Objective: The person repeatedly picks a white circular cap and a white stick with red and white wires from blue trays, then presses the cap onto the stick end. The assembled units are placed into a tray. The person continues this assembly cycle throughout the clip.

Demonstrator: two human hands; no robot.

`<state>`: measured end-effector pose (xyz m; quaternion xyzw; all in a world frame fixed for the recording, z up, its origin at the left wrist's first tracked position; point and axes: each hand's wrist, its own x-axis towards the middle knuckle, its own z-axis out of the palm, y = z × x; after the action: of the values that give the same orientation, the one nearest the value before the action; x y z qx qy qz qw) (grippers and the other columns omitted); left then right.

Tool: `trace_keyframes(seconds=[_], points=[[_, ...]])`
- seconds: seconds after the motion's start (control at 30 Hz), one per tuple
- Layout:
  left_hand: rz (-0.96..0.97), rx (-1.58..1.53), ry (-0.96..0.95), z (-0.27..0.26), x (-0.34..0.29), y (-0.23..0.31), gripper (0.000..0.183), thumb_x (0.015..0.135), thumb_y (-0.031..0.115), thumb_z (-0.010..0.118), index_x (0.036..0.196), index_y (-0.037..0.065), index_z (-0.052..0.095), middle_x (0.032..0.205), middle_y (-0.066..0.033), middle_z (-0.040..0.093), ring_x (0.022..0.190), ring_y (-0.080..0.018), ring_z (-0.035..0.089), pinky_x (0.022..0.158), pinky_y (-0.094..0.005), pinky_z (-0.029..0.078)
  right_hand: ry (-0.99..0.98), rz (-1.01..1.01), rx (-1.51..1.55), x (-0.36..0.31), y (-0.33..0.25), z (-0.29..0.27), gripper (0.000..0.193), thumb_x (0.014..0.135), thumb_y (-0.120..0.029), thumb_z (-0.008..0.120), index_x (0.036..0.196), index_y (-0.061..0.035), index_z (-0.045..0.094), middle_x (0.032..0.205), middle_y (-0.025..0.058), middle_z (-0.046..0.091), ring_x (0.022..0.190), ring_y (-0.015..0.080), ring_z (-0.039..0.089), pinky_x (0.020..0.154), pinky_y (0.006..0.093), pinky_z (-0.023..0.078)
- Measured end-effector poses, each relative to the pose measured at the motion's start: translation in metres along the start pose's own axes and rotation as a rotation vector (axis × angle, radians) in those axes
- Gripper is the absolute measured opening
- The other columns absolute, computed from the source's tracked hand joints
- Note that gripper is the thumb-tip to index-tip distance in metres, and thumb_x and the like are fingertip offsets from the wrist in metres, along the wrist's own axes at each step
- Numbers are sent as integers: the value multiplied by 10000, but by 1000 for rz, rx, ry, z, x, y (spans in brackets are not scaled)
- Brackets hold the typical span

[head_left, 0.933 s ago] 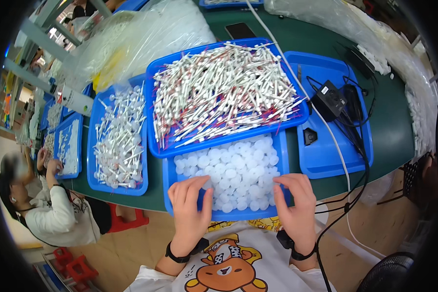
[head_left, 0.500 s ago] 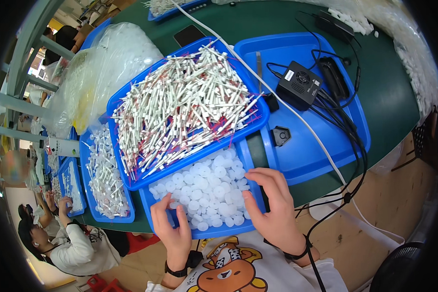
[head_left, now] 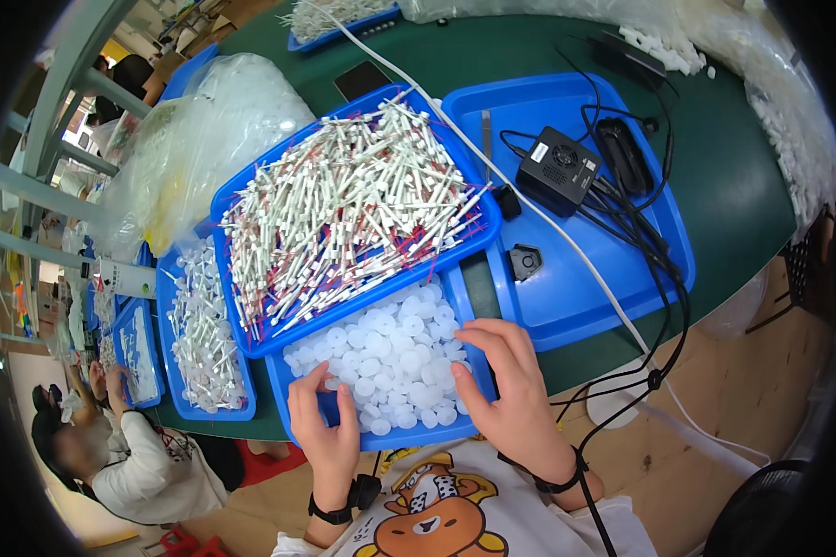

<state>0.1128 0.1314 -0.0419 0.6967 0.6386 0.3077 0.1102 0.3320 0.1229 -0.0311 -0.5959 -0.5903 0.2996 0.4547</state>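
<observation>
Small translucent white plastic discs (head_left: 390, 348) with centre marks fill a blue tray (head_left: 460, 302) in front of me. At its near left corner, my left hand (head_left: 325, 432) hovers over the rim with thumb and fingers apart, its fingertips beside the discs. My right hand (head_left: 511, 399) is at the tray's right side, thumb and fingers spread, fingertips over the right edge. Nothing shows in either hand. Resting partly over the far end of this tray is a bigger blue tray (head_left: 497, 209), heaped with thin white sticks (head_left: 353, 204) that have reddish-pink thin ends.
A blue tray (head_left: 567, 306) at right carries a black box (head_left: 557, 169) and cables. Another tray (head_left: 204, 334) of white parts stands left, near a clear plastic bag (head_left: 204, 139). A white cable (head_left: 539, 218) crosses the green table (head_left: 734, 186). A co-worker (head_left: 130, 464) sits left.
The whole view has shifted slightly. My right hand has moved a little left with the tray's edge; both hands keep nearly the same spread pose, and the discs look unchanged.
</observation>
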Motion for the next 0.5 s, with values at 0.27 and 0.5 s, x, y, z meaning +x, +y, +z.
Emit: trace_keyframes(seconds=[0.27,0.5], points=[[1,-173,45,-7,-6,-13,221,756,-48,736,840,22,543,889,-118,665,811,-236,634,740,-318,489,-5,87,-16,13,-27,-16,238,871,-54,664,1098,5,621,1119,164,614,1038,337,604,892,380,485],[-77,-358,16,-10,-6,-20,241,767,31,796,842,32,566,903,-86,716,804,-204,648,718,-298,499,113,-141,-200,54,-73,-28,84,859,-9,648,934,28,642,903,157,656,844,311,634,741,370,488]])
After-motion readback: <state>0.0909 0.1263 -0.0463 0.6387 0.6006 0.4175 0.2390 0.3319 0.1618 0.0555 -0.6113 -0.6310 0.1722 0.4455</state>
